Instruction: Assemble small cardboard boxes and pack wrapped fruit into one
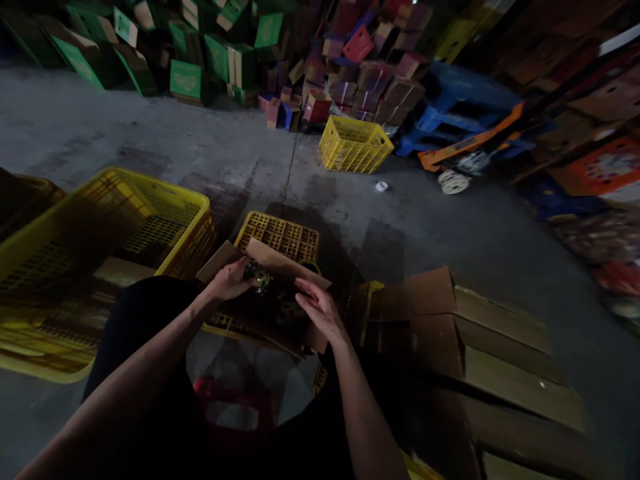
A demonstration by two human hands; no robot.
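Observation:
An open cardboard box [287, 262] with raised flaps rests on an upturned yellow crate [277, 230] between my knees. My left hand [231, 280] is over the box's left side, its fingers closed on a small shiny greenish-yellow item [261, 279]; the dim light hides its exact kind. At the right side of the box, my right hand [320, 308] has its fingers stretched out near the flap and holds nothing visible. Dark shapes lie inside the box, too shadowed to make out.
A large yellow crate [200, 200] stands at my left. Folded cardboard boxes [505, 327] lie in a row at my right. Farther off are another yellow crate [355, 145], an orange pallet jack [470, 143], blue pallets [457, 93] and heaps of green boxes [186, 80].

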